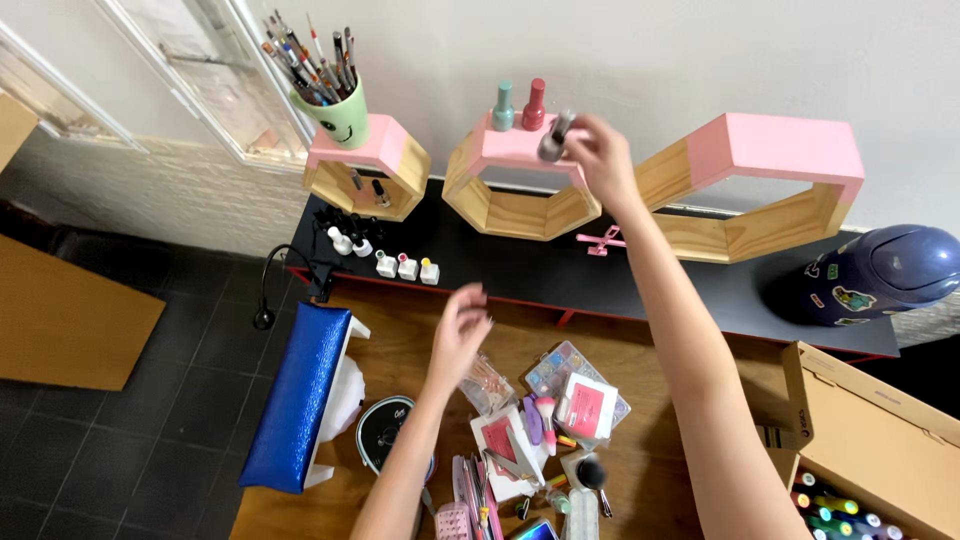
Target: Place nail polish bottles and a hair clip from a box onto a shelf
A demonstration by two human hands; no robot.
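- Overhead, the wooden desk [640, 420] and its black raised shelf [520, 262] fill most of the view, with a white wall behind.
- Three hexagonal wooden shelves with pink tops stand along the black shelf: a left one [368, 165], a middle one [520, 180] and a large right one [760, 185].
- At the far right, a cardboard box [870, 430] sits open, with coloured bottles showing inside at its lower edge.
- A dark blue lidded bin with stickers [875, 275] stands at the shelf's right end.
- A blue padded arm rest [296, 395] lies at the desk's left edge.
- The right hand [600, 155] reaches up to the middle hexagon, fingers pinched shut around a grey nail polish bottle [555, 138], held tilted just at the pink top.
- The left hand [458, 325] hangs over the desk with fingers loosely curled and part open, holding nothing that can be made out.
- A green cup [333, 110] on the left hexagon is crammed with brushes.
- Beside the grey bottle, a teal bottle [503, 106] and a red bottle [535, 104] stand upright on the middle hexagon.
- Small white-capped pots [406, 266] sit in a row on the black shelf.
- Below the left hand lie a clear nail-tip case [565, 370] and a pink pad [585, 405] among scattered tools.
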